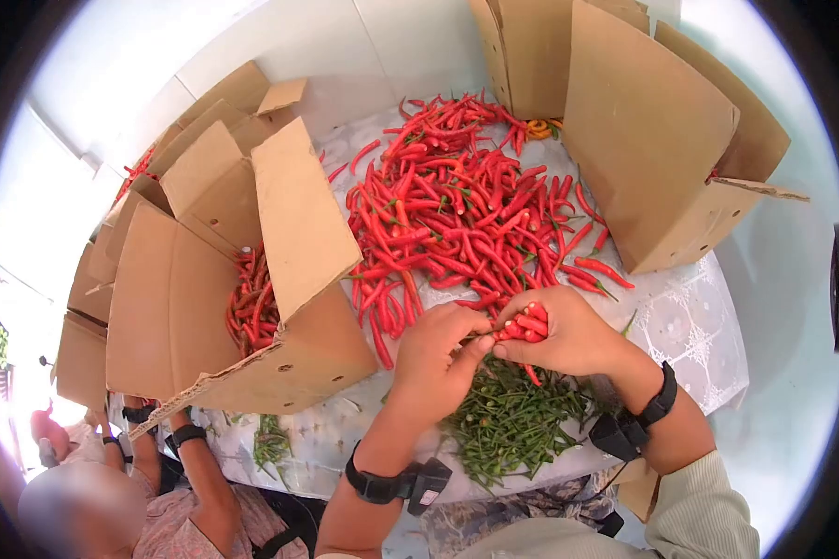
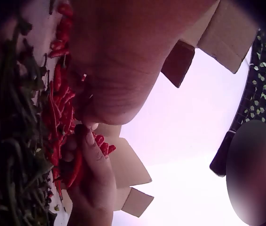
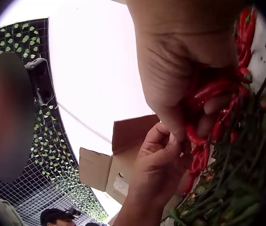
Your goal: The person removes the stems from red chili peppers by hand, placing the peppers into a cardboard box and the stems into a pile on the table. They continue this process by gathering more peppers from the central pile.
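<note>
My right hand holds a bunch of red chillies in its curled fingers, their cut-looking ends bunched together. My left hand meets it at the thumb tips, thumb and forefinger pinching a thin dark stem at the bunch's edge. In the right wrist view, long chillies curve out of the right palm. Directly under both hands lies a heap of green chilli stems. Beyond them spreads a big pile of red chillies on the table.
At left, an open cardboard box contains more red chillies. Another tall box stands at the back right. A white lace cloth covers the table. Another person's arm reaches in at the lower left, near a small stem heap.
</note>
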The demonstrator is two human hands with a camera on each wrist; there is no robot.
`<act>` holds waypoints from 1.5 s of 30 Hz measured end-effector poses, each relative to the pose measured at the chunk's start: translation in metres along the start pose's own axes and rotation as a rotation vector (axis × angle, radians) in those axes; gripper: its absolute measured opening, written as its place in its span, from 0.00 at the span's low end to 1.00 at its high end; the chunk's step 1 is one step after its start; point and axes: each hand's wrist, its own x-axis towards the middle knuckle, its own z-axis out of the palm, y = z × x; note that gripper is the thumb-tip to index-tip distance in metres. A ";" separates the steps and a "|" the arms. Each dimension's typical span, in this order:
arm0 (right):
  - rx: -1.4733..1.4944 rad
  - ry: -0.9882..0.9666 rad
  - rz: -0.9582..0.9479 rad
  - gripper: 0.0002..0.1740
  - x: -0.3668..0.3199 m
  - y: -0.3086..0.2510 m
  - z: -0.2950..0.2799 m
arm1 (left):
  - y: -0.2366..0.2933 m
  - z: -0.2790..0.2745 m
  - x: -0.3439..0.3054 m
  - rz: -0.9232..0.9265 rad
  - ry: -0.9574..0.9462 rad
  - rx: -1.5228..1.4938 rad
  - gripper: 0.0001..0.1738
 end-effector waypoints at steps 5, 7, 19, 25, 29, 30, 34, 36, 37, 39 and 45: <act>0.013 -0.026 -0.002 0.15 -0.001 0.001 -0.001 | -0.013 0.000 -0.001 0.018 -0.035 -0.168 0.05; 0.094 -0.055 -0.015 0.13 0.000 0.001 -0.002 | -0.019 0.001 -0.002 -0.027 -0.045 -0.317 0.05; 0.401 0.284 0.137 0.15 0.008 0.005 -0.014 | -0.011 -0.007 0.000 -0.051 0.180 0.366 0.09; 0.108 0.370 0.022 0.13 0.010 0.012 -0.004 | -0.030 -0.007 0.001 0.001 0.109 0.462 0.09; -0.214 0.338 -0.128 0.13 0.008 0.007 0.003 | -0.018 -0.007 0.002 0.096 0.102 0.407 0.07; -0.322 0.302 -0.210 0.13 0.008 0.004 0.002 | -0.017 -0.008 0.003 0.140 0.106 0.385 0.07; -0.411 0.213 -0.265 0.12 0.002 -0.003 0.004 | -0.015 -0.007 0.003 0.224 0.040 0.313 0.08; -0.392 0.201 -0.258 0.12 0.002 -0.008 0.005 | -0.012 -0.005 0.002 0.214 0.029 0.260 0.09; -0.405 0.184 -0.260 0.12 0.002 -0.008 0.005 | -0.011 -0.003 0.003 0.210 0.024 0.235 0.09; -0.427 0.154 -0.260 0.12 0.001 -0.005 0.004 | -0.012 -0.003 0.005 0.215 0.009 0.200 0.09; -0.462 0.144 -0.281 0.11 0.001 -0.005 0.004 | -0.005 -0.003 0.002 0.096 -0.028 0.161 0.09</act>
